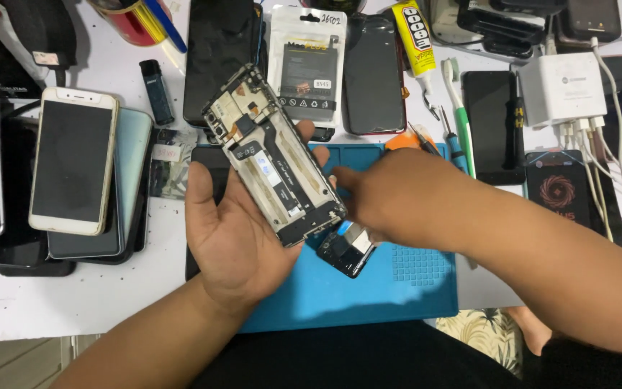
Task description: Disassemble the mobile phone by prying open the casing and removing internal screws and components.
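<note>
My left hand [235,238] lies palm up and holds an opened phone frame [271,155], its bare inner side up, tilted over a blue work mat [397,281]. My right hand [390,198] reaches in from the right, its fingertips at the frame's lower end. Just below that end, a small dark part with a pale patch [347,248] rests on the mat, under my right hand. Whether my right fingers pinch anything is hidden.
A white phone [73,158] tops a stack of phones at the left. Behind the mat lie dark phones [374,72], a packaged battery [307,65], a yellow glue tube [415,32], a green toothbrush [458,108], a screwdriver [451,140], and a white charger with cables [563,90].
</note>
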